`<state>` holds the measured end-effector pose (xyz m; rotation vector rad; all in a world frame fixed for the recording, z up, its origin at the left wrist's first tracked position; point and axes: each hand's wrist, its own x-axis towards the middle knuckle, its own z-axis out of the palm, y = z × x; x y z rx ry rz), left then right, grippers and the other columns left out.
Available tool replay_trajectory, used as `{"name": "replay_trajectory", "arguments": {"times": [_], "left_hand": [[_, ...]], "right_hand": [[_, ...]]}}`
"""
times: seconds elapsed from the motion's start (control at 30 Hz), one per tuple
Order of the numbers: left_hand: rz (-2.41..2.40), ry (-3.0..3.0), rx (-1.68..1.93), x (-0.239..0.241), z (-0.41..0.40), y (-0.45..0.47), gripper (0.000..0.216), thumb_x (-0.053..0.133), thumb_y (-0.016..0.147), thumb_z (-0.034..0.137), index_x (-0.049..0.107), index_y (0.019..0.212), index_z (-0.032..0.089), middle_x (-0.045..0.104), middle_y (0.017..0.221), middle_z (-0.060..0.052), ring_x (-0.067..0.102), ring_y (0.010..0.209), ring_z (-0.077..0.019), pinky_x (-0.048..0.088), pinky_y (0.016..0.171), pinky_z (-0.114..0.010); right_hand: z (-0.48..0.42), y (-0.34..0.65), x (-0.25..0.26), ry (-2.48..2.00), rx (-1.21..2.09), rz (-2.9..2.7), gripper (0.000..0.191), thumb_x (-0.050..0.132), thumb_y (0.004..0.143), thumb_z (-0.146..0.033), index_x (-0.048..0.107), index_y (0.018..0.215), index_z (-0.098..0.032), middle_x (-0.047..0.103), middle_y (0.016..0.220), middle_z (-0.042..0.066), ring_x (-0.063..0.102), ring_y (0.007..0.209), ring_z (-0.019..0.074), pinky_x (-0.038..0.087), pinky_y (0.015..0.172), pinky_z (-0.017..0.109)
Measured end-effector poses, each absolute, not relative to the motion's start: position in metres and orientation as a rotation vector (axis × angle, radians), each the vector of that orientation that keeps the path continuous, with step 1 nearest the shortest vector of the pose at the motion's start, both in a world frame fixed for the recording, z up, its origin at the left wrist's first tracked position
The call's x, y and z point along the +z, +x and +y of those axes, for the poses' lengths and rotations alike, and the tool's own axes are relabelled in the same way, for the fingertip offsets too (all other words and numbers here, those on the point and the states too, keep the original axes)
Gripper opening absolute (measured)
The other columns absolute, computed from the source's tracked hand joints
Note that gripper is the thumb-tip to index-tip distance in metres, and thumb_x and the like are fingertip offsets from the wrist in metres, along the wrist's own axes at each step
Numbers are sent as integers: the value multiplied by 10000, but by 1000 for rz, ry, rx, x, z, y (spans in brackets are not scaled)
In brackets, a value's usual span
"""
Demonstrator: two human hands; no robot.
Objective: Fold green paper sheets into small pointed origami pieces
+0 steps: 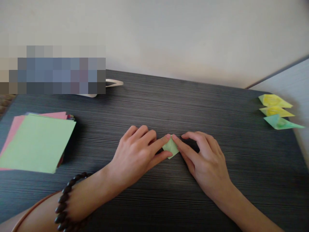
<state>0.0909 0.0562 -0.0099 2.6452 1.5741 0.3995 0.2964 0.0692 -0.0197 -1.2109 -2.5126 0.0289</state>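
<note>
One small folded light-green paper (170,149), right of the square green-and-pink paper stack (38,141), is pinched by the left hand (137,151), right hand (208,161) touching, grip unclear.

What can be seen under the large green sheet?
Pink paper juts out past the green sheet at left and top; a multicoloured bit, too small to identify, peeks out upper right. The rest is covered.

A dark table (135,109) bears, at centre, a small green folded paper (171,149); a paper stack (37,143) at nine o'clock; three folded shapes (276,111) at two; a pale loop (118,82) near eleven.
</note>
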Motion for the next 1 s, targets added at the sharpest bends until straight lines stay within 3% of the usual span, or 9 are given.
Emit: {"name": "replay_trajectory", "arguments": {"times": [0.13,0.33,0.57,0.73,0.9,1.0], "left_hand": [[1557,2715,466,-9,53,91,310,527,896,408,650,1092,203,602,691,5,495,662,-168,311,612,-323],[1524,2784,565,-6,51,91,219,586,868,352,684,923,164,594,641,8,505,636,-166,314,581,-316],[1565,2771,499,-7,47,94,224,546,897,341,673,902,157,591,593,21,523,552,-137,311,543,-307],[1588,2799,507,-8,44,94,234,544,901,332,660,1000,155,578,577,37,518,506,-121,320,507,-306],[1522,2746,567,-7,43,93,162,576,879,299,665,923,170,580,626,21,535,576,-137,376,517,-284],[1437,2720,627,-6,42,93,88,586,868,199,663,908,185,637,784,-12,571,744,-169,451,626,-290]], "right_hand": [[68,297,-20,-1205,27,-2427,245,637,822,-167,694,1055,-218,663,987,54,577,926,212,490,827,375],[68,295,-19,-1210,-63,-2350,69,679,788,-197,719,842,-181,684,868,47,595,853,206,496,789,364],[64,295,-14,-1194,-94,-2437,122,671,791,-190,710,906,-181,706,910,27,586,883,210,471,897,399],[63,301,-17,-1196,-17,-2406,191,671,792,-186,712,978,-199,700,923,31,585,881,200,483,857,378],[66,302,-21,-1202,127,-2313,140,673,794,-182,724,915,-229,685,880,21,588,808,164,486,731,323],[66,297,-19,-1195,116,-2300,103,665,799,-173,722,874,-215,695,879,18,590,812,164,482,742,324]]}}
